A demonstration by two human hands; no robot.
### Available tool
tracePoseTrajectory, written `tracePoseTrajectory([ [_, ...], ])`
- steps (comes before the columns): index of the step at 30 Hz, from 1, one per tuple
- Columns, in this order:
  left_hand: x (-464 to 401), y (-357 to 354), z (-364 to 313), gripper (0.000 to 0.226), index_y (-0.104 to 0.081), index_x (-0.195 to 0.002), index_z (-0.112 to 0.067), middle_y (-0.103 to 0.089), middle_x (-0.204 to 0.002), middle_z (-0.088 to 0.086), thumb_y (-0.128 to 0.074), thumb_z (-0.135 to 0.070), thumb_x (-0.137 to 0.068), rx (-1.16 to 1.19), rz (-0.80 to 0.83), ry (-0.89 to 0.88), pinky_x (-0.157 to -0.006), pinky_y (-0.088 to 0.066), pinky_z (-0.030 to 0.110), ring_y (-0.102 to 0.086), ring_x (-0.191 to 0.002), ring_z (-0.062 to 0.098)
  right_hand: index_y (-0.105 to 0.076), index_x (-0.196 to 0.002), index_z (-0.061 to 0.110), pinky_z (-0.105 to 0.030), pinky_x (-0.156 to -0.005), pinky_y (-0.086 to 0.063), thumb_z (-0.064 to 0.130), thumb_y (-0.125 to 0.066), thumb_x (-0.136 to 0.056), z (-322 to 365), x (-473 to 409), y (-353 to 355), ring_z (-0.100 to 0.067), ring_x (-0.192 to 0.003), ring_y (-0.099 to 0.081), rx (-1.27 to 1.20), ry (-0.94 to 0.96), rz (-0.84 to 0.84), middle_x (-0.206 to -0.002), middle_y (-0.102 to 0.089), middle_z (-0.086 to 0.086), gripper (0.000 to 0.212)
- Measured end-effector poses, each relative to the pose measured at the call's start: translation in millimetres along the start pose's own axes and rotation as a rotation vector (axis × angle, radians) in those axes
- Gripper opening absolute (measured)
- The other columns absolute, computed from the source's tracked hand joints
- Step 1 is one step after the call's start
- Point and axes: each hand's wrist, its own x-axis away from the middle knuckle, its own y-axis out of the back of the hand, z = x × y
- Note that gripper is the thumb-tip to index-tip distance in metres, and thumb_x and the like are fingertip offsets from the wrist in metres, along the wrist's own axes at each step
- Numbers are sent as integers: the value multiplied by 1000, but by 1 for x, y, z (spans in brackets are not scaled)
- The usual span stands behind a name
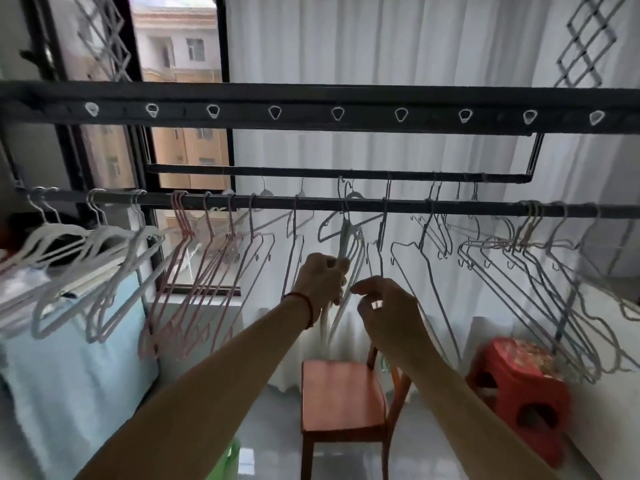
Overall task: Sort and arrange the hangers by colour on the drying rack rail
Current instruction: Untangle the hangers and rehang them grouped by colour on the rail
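Left hand (pixel 320 280) grip clenched on a bunch of white hangers (pixel 349 251) mid-rail (pixel 450 206), right hand (pixel 388 306) loosely curled, grasping nothing clear; best lift hooks straight off, slide them left to the white group (pixel 86 244), past the pink ones (pixel 194 265).

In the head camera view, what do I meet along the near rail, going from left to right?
white hangers → pink hangers → left hand gripping pale hangers → right hand → grey hangers
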Motion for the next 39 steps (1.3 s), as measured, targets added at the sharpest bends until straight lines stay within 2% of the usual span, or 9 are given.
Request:
tracePoseTrajectory([
  [5,57,6,6,33,-62,-83,3,-51,-62,8,-57,-25,-100,-16,-27,34,-47,-43,29,-47,-44,18,-64,-116,20,4,-68,-38,7,-59,-92,-1,15,-6,10,-89,-56,-88,-11,-59,-112,-65,6,28],
  [9,107,28,11,19,-56,-107,-3,-50,-60,5,-59,-20,-99,44,27,112,-44,-41,27,-45,-42,15,-55,-127,19,-5,-72,-38,16,-60,-94,7,28,-26,-5,-101,-57,-178,-26,-37,-123,-57,4,33],
  [15,156,103,14,11,-61,-99,-3,-38,-57,2,-56,-13,-100,130,275,360,-41,-36,22,-33,-40,12,-61,-116,16,-28,-89,-51,11,-61,-90,46,46,-51,-13,-102,-58,-263,23,-213,-113,-59,2,27],
  [19,191,174,14,33,-70,-71,-12,-40,-58,2,-54,-13,-100,132,426,502,-45,-34,23,-32,-42,12,-65,-103,15,-37,-87,-54,3,-61,-87,81,45,-76,-13,-92,-60,-305,134,-279,-102,-63,1,20],
  [21,209,212,18,18,-61,-93,0,-40,-57,1,-53,-14,-99,118,501,575,-47,-33,22,-32,-42,12,-66,-101,15,-35,-88,-53,3,-60,-86,107,45,-94,-13,-92,-61,-344,167,-270,-102,-64,1,21],
  [23,226,249,22,21,-46,-114,-4,-40,-55,0,-53,-16,-98,102,532,646,-46,-34,21,-32,-40,11,-66,-101,16,-33,-90,-52,5,-59,-87,135,49,-121,-13,-94,-62,-355,174,-201,-103,-66,1,19],
  [30,270,385,29,23,-65,-98,-3,-39,-56,0,-48,-18,-99,117,351,692,-46,-22,23,-26,-39,10,-65,-112,17,-23,-85,-40,17,-62,-88,213,64,-238,-14,-99,-56,-135,154,195,-117,-61,-3,24],
  [33,276,428,28,21,-63,-100,-2,-36,-58,2,-50,-18,-99,83,246,631,-48,-20,25,-22,-42,11,-64,-117,18,-33,-98,-48,21,-63,-88,230,66,-279,-19,-110,-59,-10,197,270,-127,-61,-2,29],
  [39,252,495,21,24,-60,-110,6,-44,-56,7,-49,-11,-98,-56,67,602,-43,-28,20,-32,-37,11,-57,-129,18,-42,-109,-41,25,-61,-89,250,56,-323,-22,-126,-52,168,280,297,-137,-57,-3,41],
])
